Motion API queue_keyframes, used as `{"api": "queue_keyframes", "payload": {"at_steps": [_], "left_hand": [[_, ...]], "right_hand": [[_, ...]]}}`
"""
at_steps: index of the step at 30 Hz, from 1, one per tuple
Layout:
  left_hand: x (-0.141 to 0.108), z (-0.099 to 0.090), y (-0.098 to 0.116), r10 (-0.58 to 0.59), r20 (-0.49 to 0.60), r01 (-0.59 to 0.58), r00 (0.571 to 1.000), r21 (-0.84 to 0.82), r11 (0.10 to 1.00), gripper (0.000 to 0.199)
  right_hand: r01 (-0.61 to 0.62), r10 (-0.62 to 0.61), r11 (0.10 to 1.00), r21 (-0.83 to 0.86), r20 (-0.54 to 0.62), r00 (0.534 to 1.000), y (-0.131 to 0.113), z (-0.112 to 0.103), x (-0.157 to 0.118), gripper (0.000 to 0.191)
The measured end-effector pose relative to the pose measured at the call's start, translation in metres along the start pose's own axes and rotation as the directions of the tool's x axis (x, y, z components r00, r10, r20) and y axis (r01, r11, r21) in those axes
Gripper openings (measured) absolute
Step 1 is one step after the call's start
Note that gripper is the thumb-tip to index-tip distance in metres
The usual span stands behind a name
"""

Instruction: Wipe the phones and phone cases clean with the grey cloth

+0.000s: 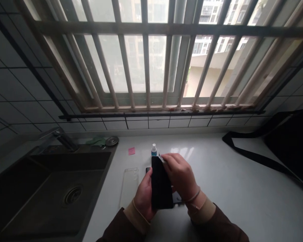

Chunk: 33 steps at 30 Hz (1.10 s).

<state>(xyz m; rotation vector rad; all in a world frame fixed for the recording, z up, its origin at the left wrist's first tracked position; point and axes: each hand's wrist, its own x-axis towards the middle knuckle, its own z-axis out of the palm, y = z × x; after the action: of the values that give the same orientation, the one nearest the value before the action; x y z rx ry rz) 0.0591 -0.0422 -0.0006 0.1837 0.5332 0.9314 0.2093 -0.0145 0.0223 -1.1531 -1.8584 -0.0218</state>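
My left hand [143,198] closed round the upright black phone [161,185], right hand [179,174] pinching a small pale strip [161,158] at its top edge, clear case [129,187] just left, bottle [154,150] just behind, open counter [229,174] to the right

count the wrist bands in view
2: one wrist band on the left wrist, another on the right wrist; the cuffs could hide more.
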Motion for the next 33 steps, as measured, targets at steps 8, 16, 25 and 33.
{"api": "queue_keyframes", "payload": {"at_steps": [8,16,25,33], "left_hand": [[0.009,0.0,-0.003,0.101,-0.124,-0.128,0.987,-0.237,0.963,0.053],[0.007,-0.001,0.0,0.142,-0.177,-0.175,0.974,-0.182,0.968,0.056],[0.004,-0.005,-0.006,0.21,-0.034,-0.212,0.977,-0.1,0.972,0.055],[0.009,-0.009,-0.009,0.229,0.034,-0.226,0.973,-0.078,0.971,0.055]], "right_hand": [[0.273,-0.267,0.962,0.008,0.244,0.932,0.007,0.015,-0.012,0.047],[0.381,-0.343,0.923,-0.058,0.326,0.881,0.006,0.021,-0.018,0.051],[0.334,-0.316,0.941,-0.058,0.204,0.926,0.0,0.022,-0.025,0.059],[0.305,-0.304,0.952,0.016,0.154,0.94,0.001,0.019,-0.023,0.057]]}}
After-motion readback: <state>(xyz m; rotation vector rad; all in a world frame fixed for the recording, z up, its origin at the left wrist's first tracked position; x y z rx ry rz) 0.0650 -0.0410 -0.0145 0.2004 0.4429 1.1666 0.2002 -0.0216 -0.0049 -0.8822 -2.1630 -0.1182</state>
